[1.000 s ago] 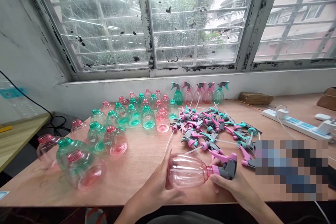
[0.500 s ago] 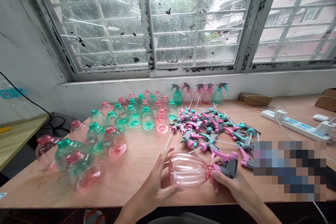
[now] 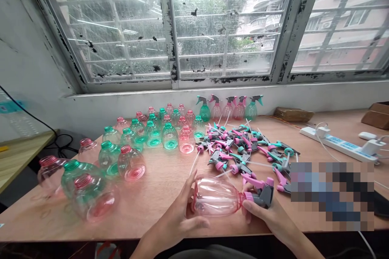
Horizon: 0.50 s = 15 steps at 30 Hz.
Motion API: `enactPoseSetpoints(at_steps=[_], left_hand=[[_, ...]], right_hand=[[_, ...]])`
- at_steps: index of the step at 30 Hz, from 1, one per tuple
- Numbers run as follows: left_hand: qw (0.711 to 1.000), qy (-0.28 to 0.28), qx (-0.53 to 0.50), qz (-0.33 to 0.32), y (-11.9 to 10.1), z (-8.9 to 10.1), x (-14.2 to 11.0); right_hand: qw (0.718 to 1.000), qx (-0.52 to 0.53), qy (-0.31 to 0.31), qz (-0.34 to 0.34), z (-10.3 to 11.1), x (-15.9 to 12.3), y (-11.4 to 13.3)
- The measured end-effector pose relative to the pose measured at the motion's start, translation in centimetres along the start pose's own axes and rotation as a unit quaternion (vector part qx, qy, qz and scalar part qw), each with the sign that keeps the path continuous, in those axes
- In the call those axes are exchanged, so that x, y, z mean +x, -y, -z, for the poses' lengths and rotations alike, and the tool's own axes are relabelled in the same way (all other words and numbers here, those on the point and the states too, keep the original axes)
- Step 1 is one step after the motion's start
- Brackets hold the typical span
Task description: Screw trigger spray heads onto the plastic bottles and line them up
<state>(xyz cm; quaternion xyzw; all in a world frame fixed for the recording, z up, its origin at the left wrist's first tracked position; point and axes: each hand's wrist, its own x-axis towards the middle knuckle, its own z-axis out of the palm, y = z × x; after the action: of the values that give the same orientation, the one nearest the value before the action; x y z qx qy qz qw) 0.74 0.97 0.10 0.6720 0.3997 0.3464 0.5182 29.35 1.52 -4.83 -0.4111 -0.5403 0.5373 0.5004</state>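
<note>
A clear pink spray bottle (image 3: 215,196) lies sideways between my two hands just above the table's front. Its grey and pink trigger head (image 3: 263,194) sits on the neck and points right. My left hand (image 3: 187,206) cups the rounded base, fingers behind it and thumb underneath. My right hand (image 3: 264,210) is closed at the neck, its thumb against the pink collar. Some right fingers are hidden behind the bottle and trigger. Just beyond lies a heap of loose trigger heads (image 3: 240,147) in pink, green and grey, with white tubes.
Open-necked pink and green bottles (image 3: 153,134) stand in rows at left. Several bottles with heads fitted (image 3: 227,110) line the wall below the window. A power strip (image 3: 337,143), a brown package (image 3: 293,114) and a blurred-out item (image 3: 332,196) are at right.
The bottle has shifted slightly left into my left palm, and the reflections on it differ. Both hands keep nearly the same grip. The view has moved a little.
</note>
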Motion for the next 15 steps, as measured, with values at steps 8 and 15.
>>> enactPoseSetpoints(at_steps=[8, 15], left_hand=[[0.998, 0.022, 0.053, 0.028, 0.08, 0.47, -0.22], [0.998, 0.041, 0.055, -0.006, -0.86, -0.06, -0.04]], right_hand=[[1.0, 0.022, -0.002, 0.015, -0.15, 0.06, 0.49], [0.999, 0.036, -0.005, 0.022, -0.38, 0.29, 0.77]])
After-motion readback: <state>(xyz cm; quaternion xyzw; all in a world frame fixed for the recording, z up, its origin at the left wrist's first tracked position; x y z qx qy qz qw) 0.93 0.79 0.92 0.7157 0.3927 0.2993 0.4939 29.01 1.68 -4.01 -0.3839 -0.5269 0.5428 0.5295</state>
